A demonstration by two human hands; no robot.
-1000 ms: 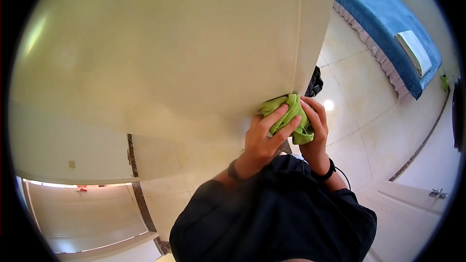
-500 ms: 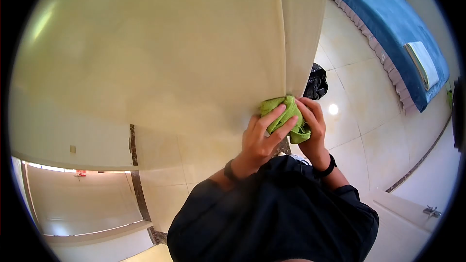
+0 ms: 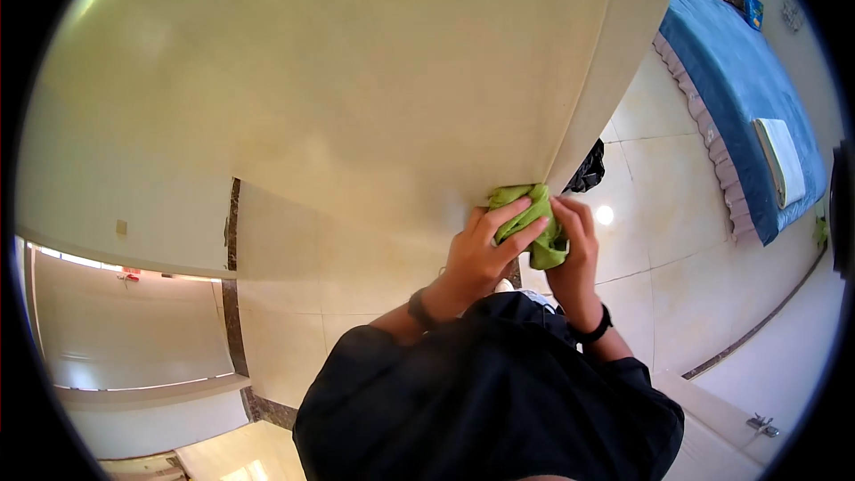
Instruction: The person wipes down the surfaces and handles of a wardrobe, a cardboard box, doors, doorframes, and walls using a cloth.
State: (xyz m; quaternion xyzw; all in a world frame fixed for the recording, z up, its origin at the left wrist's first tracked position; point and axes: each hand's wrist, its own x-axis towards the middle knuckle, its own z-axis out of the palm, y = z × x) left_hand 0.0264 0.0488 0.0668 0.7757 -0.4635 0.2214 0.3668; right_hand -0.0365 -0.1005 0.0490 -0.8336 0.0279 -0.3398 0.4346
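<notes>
A crumpled green cloth (image 3: 537, 225) is held between my two hands, just in front of my body. My left hand (image 3: 485, 248) grips its left side, with the fingers laid over the top. On the right side my right hand (image 3: 577, 240) grips it with bent fingers. The top of the cloth meets the lower end of the edge of a large cream panel (image 3: 356, 62). The palms and the underside of the cloth are hidden.
A bed with a blue cover (image 3: 744, 80) stands at the upper right, a folded white cloth (image 3: 780, 160) on it. A black plastic bag (image 3: 589, 169) lies behind the panel's edge. A white door with a metal handle (image 3: 763, 426) is at the lower right.
The view has turned, so the bed and bag sit lower and the panel's edge slants more. Both hands still hold the cloth, which has shifted little in view.
</notes>
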